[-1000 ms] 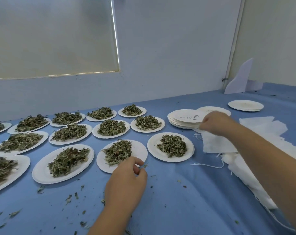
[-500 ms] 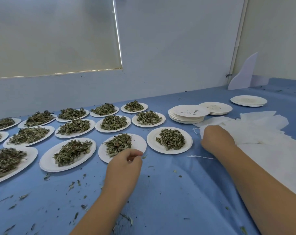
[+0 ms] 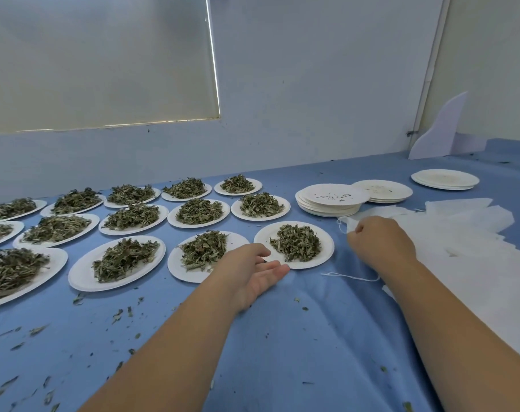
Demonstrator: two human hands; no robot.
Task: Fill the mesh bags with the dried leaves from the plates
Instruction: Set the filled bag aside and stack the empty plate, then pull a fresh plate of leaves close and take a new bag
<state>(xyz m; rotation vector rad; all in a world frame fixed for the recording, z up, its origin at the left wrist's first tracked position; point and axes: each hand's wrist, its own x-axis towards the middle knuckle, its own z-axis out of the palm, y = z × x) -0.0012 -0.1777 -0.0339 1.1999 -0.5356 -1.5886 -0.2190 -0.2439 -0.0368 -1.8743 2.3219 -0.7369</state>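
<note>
Several white paper plates heaped with dried green leaves cover the left half of the blue cloth; the nearest right one [image 3: 324,257] lies between my hands. My left hand [image 3: 250,272] reaches toward that plate's near rim with fingers straight, holding nothing. My right hand [image 3: 377,242] is curled at the left edge of a pile of white mesh bags [image 3: 461,221] and pinches a bag's corner; its drawstring [image 3: 351,276] trails on the cloth below.
Stacks of used white plates [image 3: 331,200] [image 3: 382,190] [image 3: 444,179] stand at the back right. Loose leaf bits [image 3: 116,316] are scattered on the near cloth. A wall with a window blind runs behind; a white card [image 3: 437,129] leans in the corner.
My left hand has opened its fingers and moved right toward the rightmost leaf plate. My right hand has stayed curled at the edge of the bag pile.
</note>
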